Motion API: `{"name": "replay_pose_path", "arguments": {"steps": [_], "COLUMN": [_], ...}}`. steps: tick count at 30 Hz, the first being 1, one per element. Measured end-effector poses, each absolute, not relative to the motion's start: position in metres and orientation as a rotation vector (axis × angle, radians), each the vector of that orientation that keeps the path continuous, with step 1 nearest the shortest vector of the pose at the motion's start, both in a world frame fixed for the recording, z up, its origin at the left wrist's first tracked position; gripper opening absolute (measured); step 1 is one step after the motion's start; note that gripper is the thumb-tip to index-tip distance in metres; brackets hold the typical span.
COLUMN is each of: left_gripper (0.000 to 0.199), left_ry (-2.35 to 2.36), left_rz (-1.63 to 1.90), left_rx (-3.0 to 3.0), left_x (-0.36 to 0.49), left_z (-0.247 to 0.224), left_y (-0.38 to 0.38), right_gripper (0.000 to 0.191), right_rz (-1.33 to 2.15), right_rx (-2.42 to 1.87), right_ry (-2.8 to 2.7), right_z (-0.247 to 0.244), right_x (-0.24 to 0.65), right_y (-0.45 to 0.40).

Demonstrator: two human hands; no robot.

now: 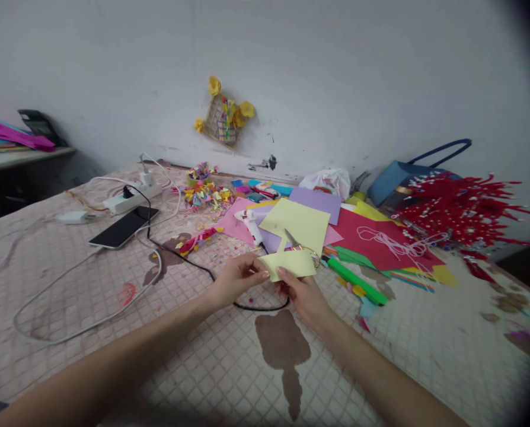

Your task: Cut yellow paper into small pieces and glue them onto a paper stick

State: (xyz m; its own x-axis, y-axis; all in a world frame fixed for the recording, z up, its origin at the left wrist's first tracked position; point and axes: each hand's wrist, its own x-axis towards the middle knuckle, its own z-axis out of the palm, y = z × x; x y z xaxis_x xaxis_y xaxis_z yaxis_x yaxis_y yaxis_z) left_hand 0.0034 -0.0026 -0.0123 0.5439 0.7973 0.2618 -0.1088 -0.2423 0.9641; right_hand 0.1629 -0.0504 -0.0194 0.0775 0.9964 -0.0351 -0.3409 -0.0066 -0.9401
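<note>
Between my two hands is a strip of pale yellow paper (294, 264), raised a little above the table. My left hand (240, 276) pinches its left end with thumb and fingers. Lower down, my right hand (303, 292) grips the strip's bottom edge, its thumb on the front face. Just behind the strip lie scissors (294, 238) on a larger pale yellow sheet (307, 219); their handles are partly hidden by the strip. A white hot glue gun (249, 224) rests to the left of that sheet.
A black cord (180, 256) loops across the table under my hands. At left are a tablet (125, 228) and a power strip (131, 198). Paper scraps (209, 196) are heaped behind. On the right lie a green glue stick-like tube (356, 281), red paper (372, 240) and red beaded stems (463, 207).
</note>
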Motion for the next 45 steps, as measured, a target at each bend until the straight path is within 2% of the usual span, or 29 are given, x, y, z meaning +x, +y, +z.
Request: {"name": "replay_pose_path", "arguments": {"steps": [5, 8, 13, 15, 16, 19, 22, 26, 30, 38, 45], "left_gripper": [0.022, 0.021, 0.018, 0.018, 0.018, 0.016, 0.013, 0.011, 0.015, 0.019, 0.021], "left_ry": [0.600, 0.602, 0.572, 0.530, 0.511, 0.477, 0.484, 0.496, 0.547, 0.559, 0.555], "left_rz": [0.946, 1.009, 1.055, 1.040, 1.028, 1.012, 1.075, 1.107, 1.079, 0.991, 0.958], "left_rx": [1.311, 1.273, 1.264, 1.288, 1.308, 1.445, 1.666, 1.649, 1.400, 1.222, 1.329], "left_x": [0.004, 0.002, -0.003, -0.004, -0.003, -0.002, -0.002, -0.001, 0.001, 0.003, 0.002], "left_z": [-0.007, -0.004, -0.002, -0.001, -0.001, 0.001, 0.004, 0.004, 0.000, -0.008, -0.004], "left_y": [-0.003, -0.002, 0.002, 0.002, 0.001, -0.003, -0.007, -0.007, -0.003, 0.001, -0.001], "right_gripper": [0.021, 0.023, 0.047, 0.055, 0.052, 0.032, 0.021, 0.021, 0.022, 0.026, 0.026], "right_rz": [1.309, 1.490, 1.973, 1.920, 1.837, 1.607, 1.471, 1.239, 1.011, 1.212, 1.198], "right_rx": [-1.030, -0.981, -0.760, -0.711, -0.713, -0.767, -0.877, -1.094, -1.112, -1.105, -1.153], "right_ry": [-1.001, -1.175, -1.499, -1.396, -1.295, -0.977, -0.792, -0.836, -1.023, -0.974, -0.876], "right_z": [-0.026, -0.021, -0.006, -0.004, -0.005, -0.010, -0.016, -0.020, -0.017, -0.021, -0.025], "right_x": [0.163, 0.168, 0.177, 0.177, 0.176, 0.171, 0.169, 0.166, 0.162, 0.160, 0.163], "right_y": [-0.051, -0.053, -0.058, -0.057, -0.057, -0.052, -0.049, -0.051, -0.058, -0.060, -0.056]}}
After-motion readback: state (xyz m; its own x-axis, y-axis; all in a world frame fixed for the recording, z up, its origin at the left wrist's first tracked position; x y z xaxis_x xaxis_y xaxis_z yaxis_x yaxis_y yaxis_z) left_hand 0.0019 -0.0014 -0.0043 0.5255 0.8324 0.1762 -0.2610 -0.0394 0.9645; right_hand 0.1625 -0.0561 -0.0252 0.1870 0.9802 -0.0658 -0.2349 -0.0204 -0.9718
